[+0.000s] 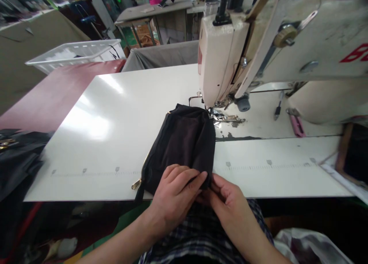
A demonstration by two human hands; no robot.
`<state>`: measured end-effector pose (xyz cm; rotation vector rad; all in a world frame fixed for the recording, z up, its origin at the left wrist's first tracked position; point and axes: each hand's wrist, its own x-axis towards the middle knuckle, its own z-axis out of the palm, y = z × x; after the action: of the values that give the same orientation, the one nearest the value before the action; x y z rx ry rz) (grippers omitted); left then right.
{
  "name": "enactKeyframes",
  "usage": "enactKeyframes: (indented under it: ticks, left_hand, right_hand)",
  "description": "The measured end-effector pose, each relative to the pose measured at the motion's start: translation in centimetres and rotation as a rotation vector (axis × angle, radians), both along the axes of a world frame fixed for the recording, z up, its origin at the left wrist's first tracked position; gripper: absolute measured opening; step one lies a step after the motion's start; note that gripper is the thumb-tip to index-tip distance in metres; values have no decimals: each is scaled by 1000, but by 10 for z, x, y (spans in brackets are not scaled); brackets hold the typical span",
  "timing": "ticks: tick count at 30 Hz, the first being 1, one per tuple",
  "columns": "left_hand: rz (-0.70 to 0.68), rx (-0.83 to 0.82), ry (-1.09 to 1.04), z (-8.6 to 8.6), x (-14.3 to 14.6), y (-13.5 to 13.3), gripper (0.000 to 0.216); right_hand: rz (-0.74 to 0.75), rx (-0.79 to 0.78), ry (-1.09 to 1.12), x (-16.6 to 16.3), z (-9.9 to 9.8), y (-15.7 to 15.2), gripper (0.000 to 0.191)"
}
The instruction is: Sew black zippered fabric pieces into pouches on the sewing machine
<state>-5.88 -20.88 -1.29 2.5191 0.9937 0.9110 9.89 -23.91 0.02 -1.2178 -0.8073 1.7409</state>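
Note:
A black zippered pouch [181,141] lies on the white sewing table, its far right edge at the presser foot [211,112] of the sewing machine [227,56]. Along the pouch's left side runs a gold zipper, with its zipper pull [136,184] hanging near the table's front edge. My left hand [179,189] is closed on the pouch's near right corner, thumb and fingers pinching the cloth. Just right of it, my right hand [225,197] grips the same edge with bent fingers. Some fingertips are hidden beneath the fabric.
Right of the needle lie a small screwdriver [278,106] and a pink-handled tool [296,124]. A ruler scale [248,166] is printed along the tabletop's front. Dark material [20,160] with metal parts sits at the left. Behind stands a white plastic basket [77,49].

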Motion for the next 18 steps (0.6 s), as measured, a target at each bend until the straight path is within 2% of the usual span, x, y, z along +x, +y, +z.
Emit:
enactKeyframes:
  ticks: [5,10,18]
  left_hand:
    - [-47,-14,-18,0,0,-2,33]
    - [-117,90,-36,-2,-3,0,26]
    - [-279,206,58,17,-9,4,26]
  right_hand:
    - [-17,-57,44,0,0,-7,27]
    - [-11,-107,20,2,0,-11,31]
    - [-16,-140,114,4,4,-15,24]
